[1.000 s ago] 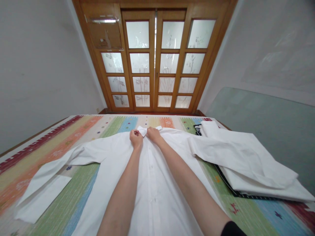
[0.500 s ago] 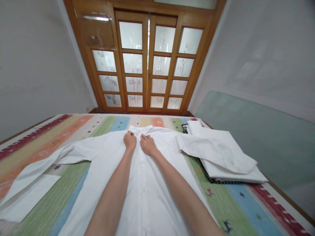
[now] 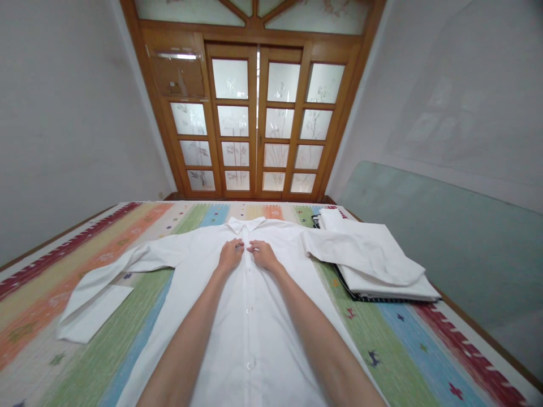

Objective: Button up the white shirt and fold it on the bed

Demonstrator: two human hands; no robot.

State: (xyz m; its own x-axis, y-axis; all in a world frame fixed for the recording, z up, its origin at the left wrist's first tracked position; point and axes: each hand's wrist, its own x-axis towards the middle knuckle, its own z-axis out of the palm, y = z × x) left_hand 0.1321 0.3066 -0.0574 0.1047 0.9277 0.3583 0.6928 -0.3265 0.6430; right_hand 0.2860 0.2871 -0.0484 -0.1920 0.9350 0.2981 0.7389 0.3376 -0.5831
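A white long-sleeved shirt (image 3: 224, 333) lies front side up, its collar (image 3: 246, 225) at the far end and its button strip running down the middle. My left hand (image 3: 231, 254) is closed at the strip just below the collar, the fingers pinching the shirt's front edge. Opposite it, my right hand (image 3: 263, 254) pinches the other side of the strip, a small gap between the two hands. Small buttons show lower on the strip. The left sleeve is spread out with its cuff folded; the right sleeve lies over a folded stack.
A striped, patterned cloth (image 3: 407, 350) covers the surface under the shirt. On the right sits a stack of folded white and black clothes (image 3: 394, 254). Behind stand wooden doors (image 3: 257, 124) with frosted panes. A pale green panel (image 3: 445, 226) runs along the right wall.
Both hands have moved from the collar opening down the button strip a little. The collar now lies uncovered and flatter. The camera view has tilted up slightly.
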